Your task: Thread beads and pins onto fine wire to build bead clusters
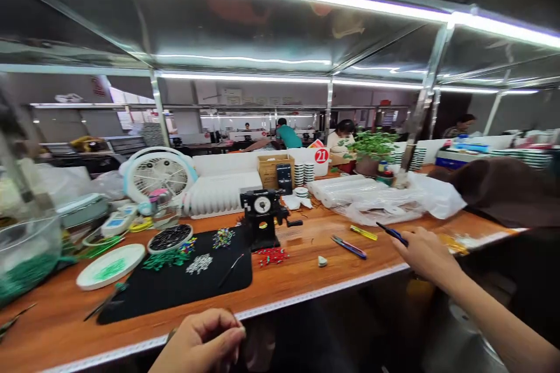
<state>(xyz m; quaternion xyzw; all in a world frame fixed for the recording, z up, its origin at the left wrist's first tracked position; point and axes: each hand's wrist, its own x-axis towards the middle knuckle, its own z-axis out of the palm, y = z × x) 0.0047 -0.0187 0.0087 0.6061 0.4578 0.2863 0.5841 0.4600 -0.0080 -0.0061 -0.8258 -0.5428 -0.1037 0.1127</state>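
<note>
My right hand [422,253] reaches out over the right part of the wooden bench [306,274] and grips a dark blue-handled tool [392,233] whose tip points left. My left hand [205,338] sits low at the bench's near edge, fingers pinched together; what they hold is too small to make out. On a black mat [175,285] lie small heaps of green, white and multicoloured beads. Red beads [272,256] lie beside a black hand-crank device [262,218]. Two more small tools [349,246] rest on the wood near my right hand.
A white plate [110,267], a round tray of dark beads [170,238], a clear bowl [26,253] and a small fan [158,178] stand at left. Plastic-wrapped white stacks [371,195], a cardboard box [273,169] and a potted plant [371,148] are behind. Other people work far back.
</note>
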